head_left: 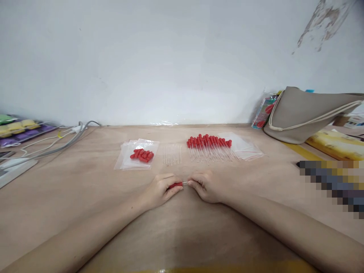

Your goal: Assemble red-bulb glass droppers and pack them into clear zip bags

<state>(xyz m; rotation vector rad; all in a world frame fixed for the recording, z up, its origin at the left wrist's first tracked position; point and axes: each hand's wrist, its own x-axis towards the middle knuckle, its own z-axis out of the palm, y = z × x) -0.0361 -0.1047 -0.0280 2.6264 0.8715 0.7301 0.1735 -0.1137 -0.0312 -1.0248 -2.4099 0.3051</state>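
Note:
My left hand (165, 188) is closed on a red rubber dropper bulb (176, 185), whose open end points right. Opposite it, my right hand (205, 185) pinches a thin clear dropper tube (185, 183). The tube's end meets the bulb's mouth; how far it sits inside is hidden. Beyond my left hand, loose red bulbs (142, 155) lie in a heap on clear plastic bags (125, 156). Several bare clear tubes (172, 154) lie side by side in the middle. Behind my right hand is a row of droppers with red bulbs on them (209, 146).
More flat clear bags (247, 148) lie right of the droppers. A grey bag with a cord (304, 113) and a packaged item (264, 110) stand at the back right. Grey and white cables (65, 142) and a purple tray of coloured pieces (22, 131) are at the left. A wall closes the back.

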